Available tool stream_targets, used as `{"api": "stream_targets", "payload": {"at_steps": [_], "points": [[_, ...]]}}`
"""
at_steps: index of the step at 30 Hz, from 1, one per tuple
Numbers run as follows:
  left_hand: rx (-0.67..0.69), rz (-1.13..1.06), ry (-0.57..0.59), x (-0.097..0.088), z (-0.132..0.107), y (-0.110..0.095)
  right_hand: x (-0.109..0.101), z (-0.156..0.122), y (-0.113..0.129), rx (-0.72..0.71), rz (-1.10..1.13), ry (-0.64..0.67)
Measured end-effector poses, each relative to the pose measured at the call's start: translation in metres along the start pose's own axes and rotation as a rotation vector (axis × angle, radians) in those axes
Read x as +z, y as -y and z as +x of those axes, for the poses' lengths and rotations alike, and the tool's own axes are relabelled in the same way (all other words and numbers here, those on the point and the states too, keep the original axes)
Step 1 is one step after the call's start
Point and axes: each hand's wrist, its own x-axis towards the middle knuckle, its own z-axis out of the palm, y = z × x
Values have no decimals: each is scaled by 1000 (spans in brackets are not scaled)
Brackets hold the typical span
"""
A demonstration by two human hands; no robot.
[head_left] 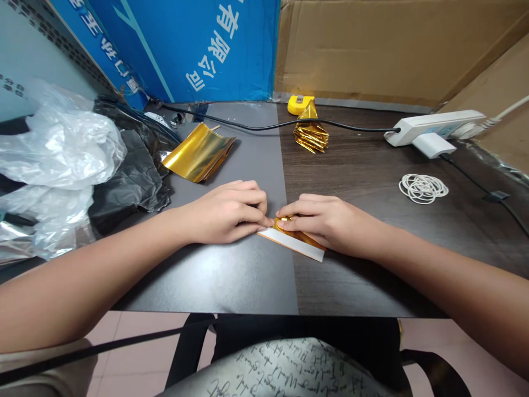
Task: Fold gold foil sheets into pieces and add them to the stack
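A small piece of gold foil paper (294, 240) with a white underside lies on the table in front of me. My left hand (227, 212) and my right hand (326, 220) meet over it, fingers curled and fingertips pinching and pressing its gold edge. Most of the paper is hidden under my right hand. A stack of gold foil sheets (199, 153) lies to the back left. A pile of folded gold pieces (311, 132) stands at the back centre.
Crumpled clear plastic (58, 149) and black plastic (132, 176) fill the left side. A black cable (264, 125) runs to a white power strip (433, 128) at the back right. White rubber bands (422, 188) lie on the right. A yellow tape measure (298, 102) sits by the cardboard wall.
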Motion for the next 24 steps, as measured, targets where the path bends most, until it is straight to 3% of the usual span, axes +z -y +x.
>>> {"api": "stream_targets", "payload": {"at_steps": [7,21,24], "points": [[64,65,-10,-1,-2,2,-2,-1,3,-64,-84,33],[21,-173,134,-15,-2,12,-1,-2,1,-27,0,6],[21,-233,106,-14,-3,12,2,-4,-1,-21,27,-17]]}}
